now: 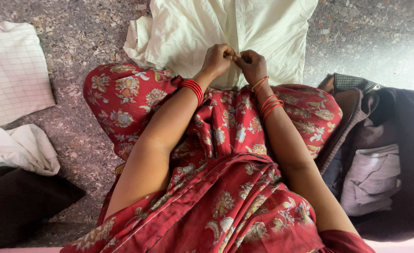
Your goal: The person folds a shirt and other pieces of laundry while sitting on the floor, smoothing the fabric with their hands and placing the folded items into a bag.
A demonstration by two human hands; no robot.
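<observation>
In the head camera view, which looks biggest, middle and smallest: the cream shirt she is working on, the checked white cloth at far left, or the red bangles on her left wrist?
1. Cream shirt, largest.
2. Checked white cloth, smaller, though the frame edge cuts it off.
3. Red bangles, by far the smallest.

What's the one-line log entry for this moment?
left hand: pinching cream shirt placket | right hand: pinching same placket | floor: folded clothes around

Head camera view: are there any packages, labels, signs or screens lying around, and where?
None of these show in the view.
What is there instead is cloth: a cream shirt on the speckled floor, pinched at its front by both hands, left hand and right hand.
A pile of dark garments lies at the right.
</observation>
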